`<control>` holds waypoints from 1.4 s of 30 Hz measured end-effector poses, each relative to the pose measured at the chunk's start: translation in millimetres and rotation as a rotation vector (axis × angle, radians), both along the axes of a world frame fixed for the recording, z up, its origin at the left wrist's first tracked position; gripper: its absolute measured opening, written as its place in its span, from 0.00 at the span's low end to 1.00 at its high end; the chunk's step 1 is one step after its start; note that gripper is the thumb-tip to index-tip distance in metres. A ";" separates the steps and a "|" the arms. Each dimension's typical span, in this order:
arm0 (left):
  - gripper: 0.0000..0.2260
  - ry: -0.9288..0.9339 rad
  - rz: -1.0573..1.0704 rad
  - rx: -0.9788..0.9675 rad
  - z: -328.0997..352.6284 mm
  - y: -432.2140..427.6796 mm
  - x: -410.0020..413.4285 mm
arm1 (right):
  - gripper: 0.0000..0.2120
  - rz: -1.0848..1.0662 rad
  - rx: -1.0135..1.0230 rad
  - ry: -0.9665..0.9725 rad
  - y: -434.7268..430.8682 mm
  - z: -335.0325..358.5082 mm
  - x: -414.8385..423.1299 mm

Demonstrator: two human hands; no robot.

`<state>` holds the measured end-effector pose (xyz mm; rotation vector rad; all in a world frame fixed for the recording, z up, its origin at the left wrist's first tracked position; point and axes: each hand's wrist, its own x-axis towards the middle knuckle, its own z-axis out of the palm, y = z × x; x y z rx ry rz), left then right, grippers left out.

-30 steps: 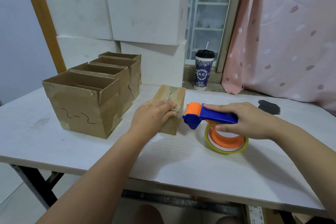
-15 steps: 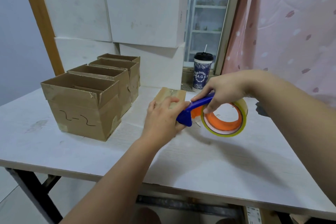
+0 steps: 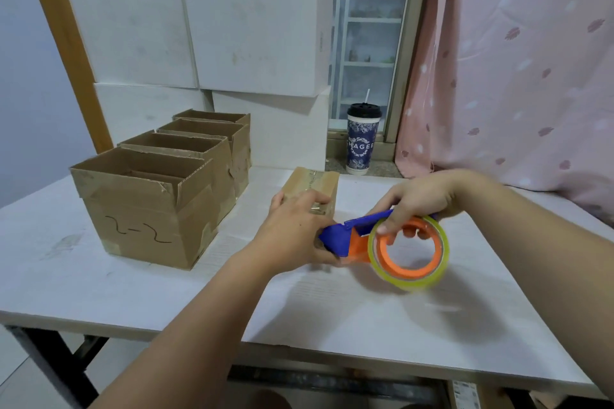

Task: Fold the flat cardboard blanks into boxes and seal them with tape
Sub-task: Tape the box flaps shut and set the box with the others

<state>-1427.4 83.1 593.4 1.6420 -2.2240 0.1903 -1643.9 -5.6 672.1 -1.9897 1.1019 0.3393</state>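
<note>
The small cardboard box (image 3: pixel 312 184) lies on the white table (image 3: pixel 133 292), near its middle, just right of a row of 4 open brown boxes (image 3: pixel 143 202). The left hand (image 3: pixel 295 232) grips its near end, fingers curved over the top. The right hand (image 3: pixel 418 199) clasps the blue and orange tape dispenser (image 3: pixel 345 237), fingers hooked through its tape roll (image 3: pixel 412 279), with the nose against the box's near end. A lidded cup (image 3: pixel 362 143) stands on the sill behind.
</note>
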 end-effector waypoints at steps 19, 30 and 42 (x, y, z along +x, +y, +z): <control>0.22 0.169 -0.100 -0.009 0.9 -1.1 9.3 | 0.16 -0.394 0.522 -0.566 11.8 -85.6 -43.5; 0.12 0.350 -0.134 0.205 15.6 0.7 12.6 | 0.26 -0.260 0.614 -0.644 14.4 -84.9 -42.0; 0.06 0.593 -0.128 0.370 21.6 -5.0 21.2 | 0.36 -0.392 0.636 -0.666 15.8 -83.5 -40.6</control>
